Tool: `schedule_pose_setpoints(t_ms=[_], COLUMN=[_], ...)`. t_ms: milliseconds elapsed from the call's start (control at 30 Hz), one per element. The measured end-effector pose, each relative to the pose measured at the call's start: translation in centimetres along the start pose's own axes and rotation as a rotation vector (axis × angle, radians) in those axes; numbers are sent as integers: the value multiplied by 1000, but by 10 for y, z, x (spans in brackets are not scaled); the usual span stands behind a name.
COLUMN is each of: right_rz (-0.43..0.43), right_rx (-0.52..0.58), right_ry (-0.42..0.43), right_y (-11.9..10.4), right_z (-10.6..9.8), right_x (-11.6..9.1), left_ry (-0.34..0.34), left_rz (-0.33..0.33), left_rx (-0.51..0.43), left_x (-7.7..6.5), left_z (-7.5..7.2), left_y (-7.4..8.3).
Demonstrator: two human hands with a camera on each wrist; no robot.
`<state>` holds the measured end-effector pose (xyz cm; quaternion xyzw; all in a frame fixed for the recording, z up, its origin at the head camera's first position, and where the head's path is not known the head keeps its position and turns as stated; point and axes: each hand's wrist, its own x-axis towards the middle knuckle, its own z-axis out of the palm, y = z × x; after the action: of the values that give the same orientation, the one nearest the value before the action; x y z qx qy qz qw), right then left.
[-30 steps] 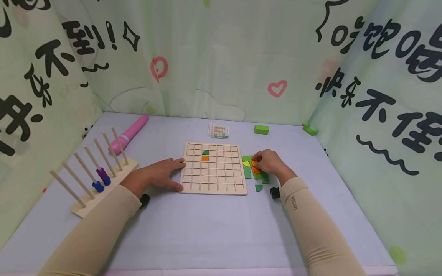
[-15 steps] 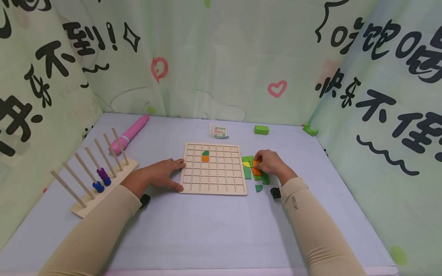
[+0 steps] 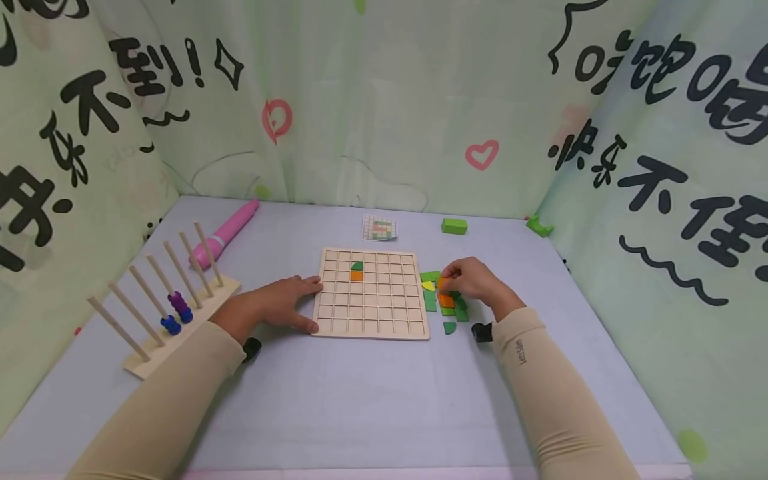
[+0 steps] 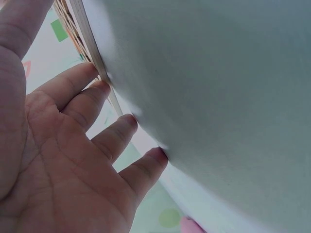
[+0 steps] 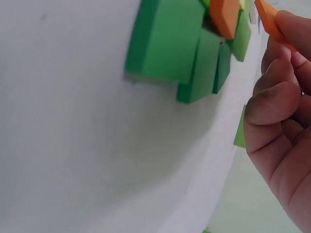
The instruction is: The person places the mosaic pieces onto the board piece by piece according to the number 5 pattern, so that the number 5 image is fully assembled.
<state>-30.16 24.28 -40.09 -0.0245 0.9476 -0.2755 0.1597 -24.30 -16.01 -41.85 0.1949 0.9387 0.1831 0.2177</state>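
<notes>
A wooden grid board [image 3: 375,308] lies flat mid-table, with a green quarter-round tile [image 3: 357,266] above an orange square tile [image 3: 357,276] in its cells. My left hand [image 3: 287,300] touches the board's left edge, its fingers spread and extended in the left wrist view. To the right of the board, my right hand [image 3: 477,283] pinches an orange tile [image 5: 270,23] between thumb and fingers. Beneath and around it lies a pile of green tiles [image 5: 170,46], with orange [image 3: 447,301] and yellow [image 3: 429,286] ones among them. One green quarter-round [image 3: 450,327] sits apart, nearer the front.
At left stands a wooden peg rack [image 3: 174,333] with purple and blue beads on its pegs. Behind it lies a pink pen-shaped object [image 3: 227,233]. A printed pattern card [image 3: 379,228], a green block [image 3: 454,226] and a green curved piece [image 3: 539,226] lie along the back.
My right hand has shifted slightly up and right, lifting an orange tile off the pile; another orange piece now shows below it. My left hand and the board have stayed put.
</notes>
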Motion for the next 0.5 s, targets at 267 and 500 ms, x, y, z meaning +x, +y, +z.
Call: schedule_pose_setpoints(t_ms=[267,500], right_rz=[-28,-79], right_rx=[78,97], right_ry=[-7,-15], right_y=[-13,-28], right_z=[3,15], right_x=[0,2], left_ry=[3,8], left_rz=[9,23], left_rx=[7,3], left_x=[0,0], left_z=[0,1], left_y=[-2,-2])
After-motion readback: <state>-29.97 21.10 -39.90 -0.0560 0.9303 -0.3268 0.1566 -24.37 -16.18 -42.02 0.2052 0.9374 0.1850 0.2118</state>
